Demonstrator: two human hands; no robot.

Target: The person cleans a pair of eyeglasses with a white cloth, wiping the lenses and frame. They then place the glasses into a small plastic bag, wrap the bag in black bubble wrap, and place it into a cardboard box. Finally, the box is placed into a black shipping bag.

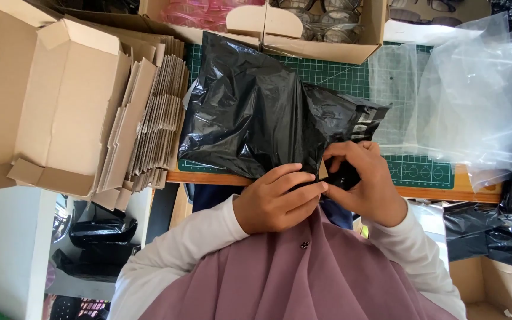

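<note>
The plastic bag [250,112] lies on the cutting mat [327,74], cardboard stack [149,112] left, clear bags [463,95] right.

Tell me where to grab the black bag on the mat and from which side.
Grip the black bag at its near edge, from the table's front side. That edge overhangs the cutting mat, and both the left hand and right hand already pinch it there; the rest lies flat and slack.

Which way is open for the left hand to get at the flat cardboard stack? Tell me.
Probably none yet: the left hand grips the black bag along with the right hand. The cardboard stack lies uncovered just left of the bag, so once freed, the path looks open.
</note>
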